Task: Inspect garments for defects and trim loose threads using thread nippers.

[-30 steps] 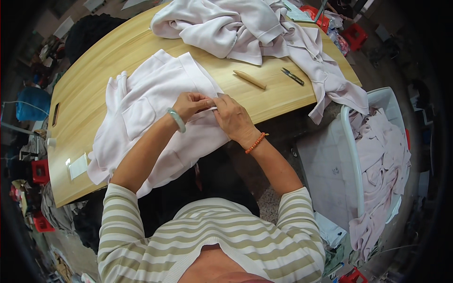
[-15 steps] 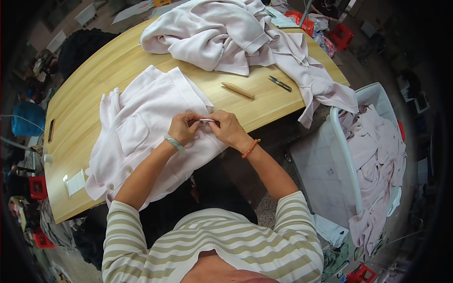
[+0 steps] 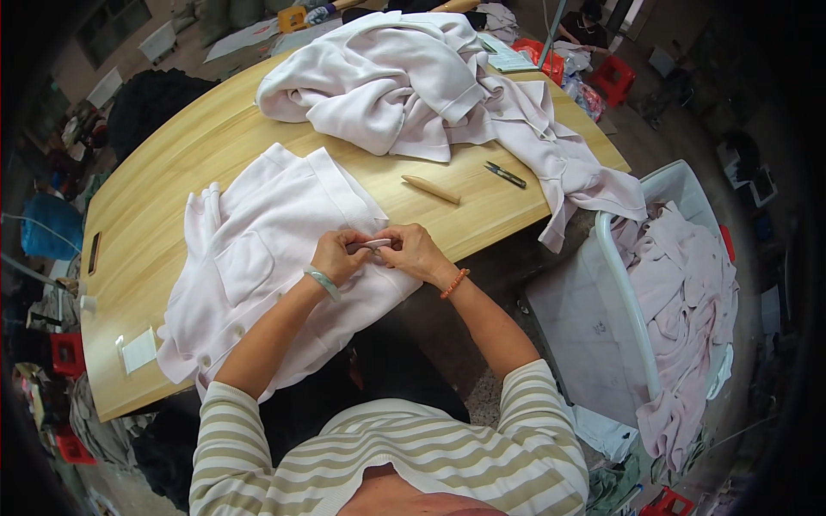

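A pale pink knit cardigan (image 3: 288, 202) with a patch pocket and buttons lies spread on the table in front of me. Its near right edge is pinched between my left hand (image 3: 338, 255) and my right hand (image 3: 418, 252), which meet there with fingers closed. A narrow folded strip of the knit edge shows between the fingertips; anything smaller in them is hidden. Beyond my right hand lie a tapered wooden stick (image 3: 432, 189) and dark thread snips (image 3: 505, 175), neither touched.
More pale pink knitwear (image 3: 379, 95) is heaped at the table's far side, one part hanging over the right edge. A translucent plastic bin (image 3: 635, 297) full of similar garments (image 3: 680, 275) stands at the right. A small white card (image 3: 138, 351) lies on the wooden table (image 3: 129, 258) at left.
The pinched edge is turned a little, so more of the folded strip shows between my fingers. Both hands keep their hold; the whole view has shifted slightly.
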Demonstrator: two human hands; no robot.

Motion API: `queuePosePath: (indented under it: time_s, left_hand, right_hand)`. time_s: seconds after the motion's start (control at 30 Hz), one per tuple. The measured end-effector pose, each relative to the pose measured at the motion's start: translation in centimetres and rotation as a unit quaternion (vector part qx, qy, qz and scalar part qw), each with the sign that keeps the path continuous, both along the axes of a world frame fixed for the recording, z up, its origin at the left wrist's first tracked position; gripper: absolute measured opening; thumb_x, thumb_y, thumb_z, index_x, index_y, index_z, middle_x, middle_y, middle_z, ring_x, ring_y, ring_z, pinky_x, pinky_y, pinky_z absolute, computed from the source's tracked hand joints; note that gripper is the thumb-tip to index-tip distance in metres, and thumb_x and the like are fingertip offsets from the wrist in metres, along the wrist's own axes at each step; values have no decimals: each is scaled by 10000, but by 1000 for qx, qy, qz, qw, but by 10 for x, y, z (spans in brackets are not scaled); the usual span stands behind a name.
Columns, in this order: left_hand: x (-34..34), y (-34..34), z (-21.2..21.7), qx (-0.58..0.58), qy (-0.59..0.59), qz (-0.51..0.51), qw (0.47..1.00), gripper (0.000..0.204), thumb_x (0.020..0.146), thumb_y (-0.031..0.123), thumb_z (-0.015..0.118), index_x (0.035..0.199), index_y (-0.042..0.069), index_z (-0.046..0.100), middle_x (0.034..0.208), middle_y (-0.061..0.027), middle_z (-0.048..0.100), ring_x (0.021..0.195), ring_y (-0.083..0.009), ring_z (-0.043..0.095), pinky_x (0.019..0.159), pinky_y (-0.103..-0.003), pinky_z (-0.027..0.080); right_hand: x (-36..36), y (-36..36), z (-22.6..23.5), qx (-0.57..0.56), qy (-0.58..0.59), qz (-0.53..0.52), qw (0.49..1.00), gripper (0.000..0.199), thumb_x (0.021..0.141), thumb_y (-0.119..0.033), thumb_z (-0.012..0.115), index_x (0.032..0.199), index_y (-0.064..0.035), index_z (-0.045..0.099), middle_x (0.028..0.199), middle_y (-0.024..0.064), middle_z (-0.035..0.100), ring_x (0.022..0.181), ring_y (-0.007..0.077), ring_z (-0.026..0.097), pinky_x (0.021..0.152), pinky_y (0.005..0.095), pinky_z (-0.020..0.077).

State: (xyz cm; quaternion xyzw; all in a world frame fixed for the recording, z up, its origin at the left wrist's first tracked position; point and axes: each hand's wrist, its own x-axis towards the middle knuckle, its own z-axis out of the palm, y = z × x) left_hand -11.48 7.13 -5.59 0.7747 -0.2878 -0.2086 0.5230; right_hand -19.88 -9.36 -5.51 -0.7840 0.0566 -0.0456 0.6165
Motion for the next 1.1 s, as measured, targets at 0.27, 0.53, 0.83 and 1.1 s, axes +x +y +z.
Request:
queuePosePath:
  time_s: [0.27,0.53,0.83,1.1]
  left_hand:
    - [1,-3,1,7,-53,7,999,115,765,-16,607,863,-53,655,757,-94,666,649,-125,605,609,-245,477]
    - [9,-1,3,30,59,15,998,115,764,-6,616,852,-51,676,722,-26,645,622,-64,538,568,-212,443]
    - [23,1,-14,-2,104,-10,995,96,776,0,636,856,-36,674,779,-20,654,663,-56,553,613,-201,460]
    - [25,7,-17,-21,135,-23,990,94,767,26,657,844,-23,678,740,-9,638,647,-53,539,585,-197,433]
  right_hand:
    - [7,-5,-7,-83,-46,40,995,275,781,13,541,1035,54,639,748,96,657,603,94,598,588,230,501]
    - [3,-10,-14,174,66,27,982,239,812,33,603,1046,67,641,833,84,669,635,84,619,581,191,527]
    - [1,-8,-16,152,69,29,986,223,866,-16,571,1062,72,630,824,86,671,667,91,633,628,196,537]
    - [-5,10,-25,19,-31,-10,999,222,861,2,505,1031,69,633,747,62,651,617,76,598,603,218,509]
